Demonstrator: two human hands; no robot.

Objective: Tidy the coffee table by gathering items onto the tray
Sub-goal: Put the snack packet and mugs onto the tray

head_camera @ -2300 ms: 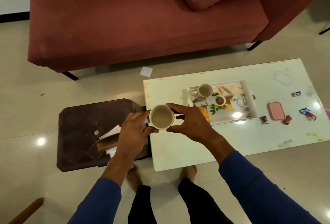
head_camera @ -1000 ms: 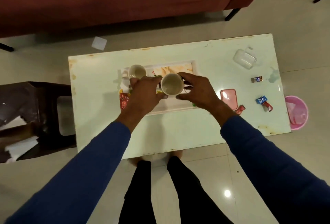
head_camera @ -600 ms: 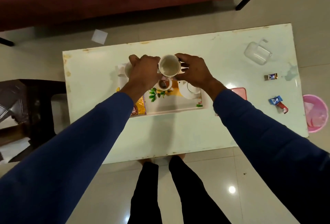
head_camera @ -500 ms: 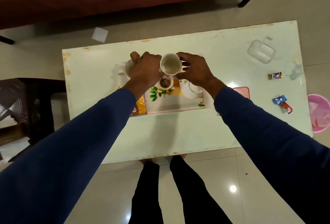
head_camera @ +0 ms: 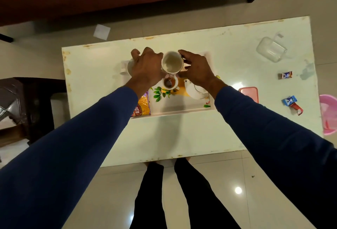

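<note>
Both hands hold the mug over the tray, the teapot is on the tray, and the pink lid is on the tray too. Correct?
Not quite. The head view shows the pink lid on the table, right of the tray, not on it. The rest holds: left hand and right hand hold the mug; the teapot is on the tray.

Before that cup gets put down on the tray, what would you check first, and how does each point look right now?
1. Both hands, left and right, on the cup: ok.
2. Cup upright, mouth up: ok.
3. Cup over the tray: ok.
4. Free spot under the cup: cannot tell; a small cup sits just in front.
5. Teapot clear of the right wrist: not ok, very close.
6. Cup empty: cannot tell.
</note>
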